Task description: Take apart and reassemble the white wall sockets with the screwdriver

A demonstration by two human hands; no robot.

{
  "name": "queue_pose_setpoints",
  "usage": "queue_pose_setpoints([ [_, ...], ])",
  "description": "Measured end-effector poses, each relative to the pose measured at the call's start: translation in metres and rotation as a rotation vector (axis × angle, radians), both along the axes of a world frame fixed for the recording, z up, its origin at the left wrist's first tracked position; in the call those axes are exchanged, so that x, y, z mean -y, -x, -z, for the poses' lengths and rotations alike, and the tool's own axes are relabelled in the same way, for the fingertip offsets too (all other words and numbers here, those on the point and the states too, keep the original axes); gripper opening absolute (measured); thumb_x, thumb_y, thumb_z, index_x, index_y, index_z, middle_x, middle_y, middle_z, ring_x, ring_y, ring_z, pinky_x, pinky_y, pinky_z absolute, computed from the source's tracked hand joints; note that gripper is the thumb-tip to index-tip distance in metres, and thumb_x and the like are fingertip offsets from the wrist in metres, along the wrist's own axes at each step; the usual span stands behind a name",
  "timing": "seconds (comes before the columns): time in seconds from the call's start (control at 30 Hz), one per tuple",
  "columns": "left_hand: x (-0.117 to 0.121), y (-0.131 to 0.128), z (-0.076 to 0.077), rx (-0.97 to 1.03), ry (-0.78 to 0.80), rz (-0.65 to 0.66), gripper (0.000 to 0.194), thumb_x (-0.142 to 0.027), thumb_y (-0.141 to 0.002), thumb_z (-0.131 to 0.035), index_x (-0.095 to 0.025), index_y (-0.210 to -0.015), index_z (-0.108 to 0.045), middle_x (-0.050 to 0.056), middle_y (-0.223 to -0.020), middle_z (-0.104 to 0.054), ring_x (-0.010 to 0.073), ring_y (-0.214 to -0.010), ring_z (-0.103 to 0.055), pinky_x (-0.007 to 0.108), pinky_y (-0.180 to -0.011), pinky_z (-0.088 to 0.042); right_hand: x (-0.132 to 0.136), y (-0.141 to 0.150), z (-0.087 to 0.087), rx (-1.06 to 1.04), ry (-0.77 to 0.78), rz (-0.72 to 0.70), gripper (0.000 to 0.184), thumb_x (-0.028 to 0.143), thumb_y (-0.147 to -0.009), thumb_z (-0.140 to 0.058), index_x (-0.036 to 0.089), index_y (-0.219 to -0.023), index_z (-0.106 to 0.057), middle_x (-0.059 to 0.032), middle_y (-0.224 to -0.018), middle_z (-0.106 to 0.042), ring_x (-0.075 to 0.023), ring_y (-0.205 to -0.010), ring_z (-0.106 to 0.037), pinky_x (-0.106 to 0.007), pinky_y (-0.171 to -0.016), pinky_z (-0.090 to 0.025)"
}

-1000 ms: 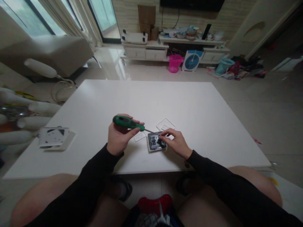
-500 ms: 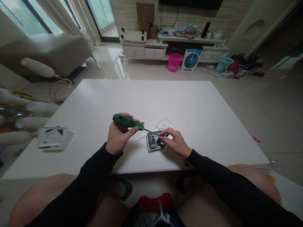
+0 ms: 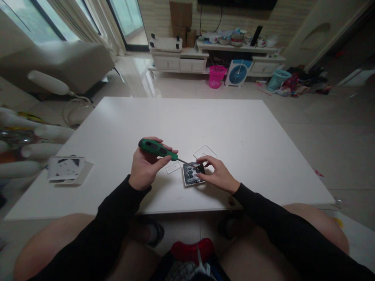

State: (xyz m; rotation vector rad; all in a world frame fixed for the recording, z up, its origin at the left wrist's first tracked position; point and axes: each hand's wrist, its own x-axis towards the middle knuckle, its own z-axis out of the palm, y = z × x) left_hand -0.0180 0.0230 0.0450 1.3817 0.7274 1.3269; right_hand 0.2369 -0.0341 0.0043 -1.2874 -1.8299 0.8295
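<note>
Detail on the square module (image 3: 190,175), lower centre of the frame, is too small to read. It lies on a white bench (image 3: 187,121) above a tiled floor (image 3: 316,148). The left hand (image 3: 145,168) clamps its grip on a green screwdriver (image 3: 156,149); the right hand (image 3: 219,175) has its grip apart, partly hiding the module.

Right fingers (image 3: 208,159) hide part of dark-faced device (image 3: 190,178)
</note>
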Motion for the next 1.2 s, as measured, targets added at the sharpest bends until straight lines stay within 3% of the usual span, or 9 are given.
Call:
queue_pose_setpoints([
  [0.1,-0.001,0.002,0.000,-0.001,-0.014,-0.020,0.052,-0.020,-0.074,-0.089,-0.022,-0.113,-0.055,0.002,-0.094,-0.075,0.0243,-0.089,-0.079,0.037,-0.081,-0.068,-0.004,-0.011,0.001,0.149,-0.033,-0.106,0.057,0.026,-0.072,-0.087,0.024,-0.124,-0.062,-0.0106,-0.125,-0.067,-0.0286,-0.116,-0.062,-0.048,-0.100,-0.051],
  [0.27,-0.003,0.004,0.000,0.021,-0.034,-0.030,0.052,-0.017,-0.074,-0.088,-0.022,-0.114,-0.056,0.002,-0.093,-0.075,0.0237,-0.088,-0.079,0.038,-0.081,-0.068,-0.007,-0.025,0.010,0.297,0.016,-0.186,0.070,0.024,-0.065,-0.093,0.021,-0.128,-0.060,-0.0149,-0.131,-0.064,-0.0337,-0.124,-0.059,-0.054,-0.105,-0.048],
  [0.5,0.001,-0.001,-0.005,0.005,-0.023,-0.019,0.051,-0.021,-0.074,-0.088,-0.022,-0.113,-0.055,0.003,-0.093,-0.075,0.0254,-0.088,-0.080,0.037,-0.077,-0.069,-0.003,-0.014,0.018,0.309,0.023,-0.168,0.072,0.031,-0.070,-0.091,0.021,-0.132,-0.057,-0.0149,-0.127,-0.065,-0.0327,-0.119,-0.061,-0.053,-0.102,-0.051],
  [0.77,0.009,-0.007,-0.010,-0.050,0.022,0.019,0.049,-0.022,-0.072,-0.090,-0.021,-0.107,-0.056,0.003,-0.090,-0.075,0.0258,-0.088,-0.079,0.036,-0.075,-0.069,0.003,0.003,0.029,0.265,0.019,-0.142,0.078,0.033,-0.076,-0.086,0.024,-0.144,-0.049,-0.0154,-0.138,-0.058,-0.0318,-0.128,-0.057,-0.051,-0.106,-0.050],
  [1.2,0.011,-0.011,-0.001,-0.086,0.043,0.042,0.048,-0.018,-0.073,-0.088,-0.021,-0.108,-0.056,0.004,-0.090,-0.075,0.0249,-0.089,-0.079,0.036,-0.076,-0.069,0.003,0.005,0.023,0.282,0.020,-0.155,0.077,0.033,-0.077,-0.085,0.024,-0.145,-0.049,-0.0152,-0.137,-0.058,-0.0324,-0.128,-0.056,-0.052,-0.108,-0.049],
])
